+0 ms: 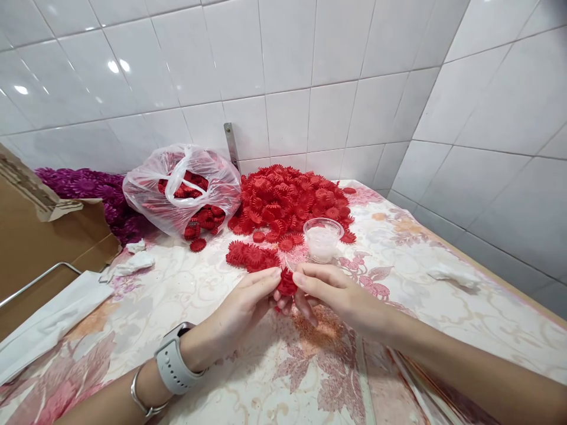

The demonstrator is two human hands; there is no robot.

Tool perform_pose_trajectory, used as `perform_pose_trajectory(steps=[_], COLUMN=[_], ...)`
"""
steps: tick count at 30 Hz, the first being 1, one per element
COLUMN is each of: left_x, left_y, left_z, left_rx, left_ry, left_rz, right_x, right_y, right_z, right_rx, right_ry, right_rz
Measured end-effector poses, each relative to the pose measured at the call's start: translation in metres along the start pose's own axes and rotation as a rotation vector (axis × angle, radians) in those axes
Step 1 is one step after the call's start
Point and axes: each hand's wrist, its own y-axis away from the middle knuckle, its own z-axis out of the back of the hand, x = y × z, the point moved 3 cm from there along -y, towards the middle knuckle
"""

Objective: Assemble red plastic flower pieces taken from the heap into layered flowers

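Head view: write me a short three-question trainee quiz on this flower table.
1. True or false: the left hand and right hand together pinch one red flower.
2. What stands just beyond the hands? A) a glass bottle B) a small clear plastic cup C) a metal tin
3. Fill in: the heap of flowers left of the plastic bag is coloured ____.
Key: 1 true; 2 B; 3 purple.
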Motion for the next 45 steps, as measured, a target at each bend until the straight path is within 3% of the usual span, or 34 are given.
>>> perform_pose_trajectory(steps=[7, 11, 14, 23, 26, 30, 33, 38, 45], left_x=[-0.007, -0.002, 0.003, -0.004, -0.003, -0.001, -0.005, -0.013, -0.005], left_y=[0.003, 0.0, -0.001, 0.001, 0.0, -0.002, -0.002, -0.001, 0.0], left_z=[0.002, 0.001, -0.001, -0.005, -0.001, 0.006, 0.008, 0.003, 0.007], left_rx=[-0.063, -0.032, -0.047, -0.109, -0.072, 0.015, -0.022, -0.041, -0.064], left_ry=[-0.324, -0.188, -0.063, 0.064, 0.016, -0.136, -0.318, -0.493, -0.614], left_rz=[0.01, -0.038, -0.051, -0.057, -0.066, 0.011, 0.061, 0.071, 0.107], right_x=[0.003, 0.001, -0.001, -0.005, 0.004, 0.017, 0.018, 0.014, 0.009], right_y=[0.0, -0.001, -0.001, 0.003, 0.003, 0.003, 0.004, 0.008, 0.009], right_z=[0.004, 0.004, 0.002, -0.008, -0.003, 0.005, 0.004, -0.002, -0.003], right_rx=[0.039, 0.05, -0.015, -0.115, -0.116, -0.079, -0.051, -0.033, -0.07], right_ry=[0.306, 0.142, -0.002, -0.278, -0.032, 0.693, 1.047, 1.349, 1.548], right_rz=[0.01, 0.011, 0.046, 0.037, 0.095, 0.26, 0.414, 0.542, 0.678])
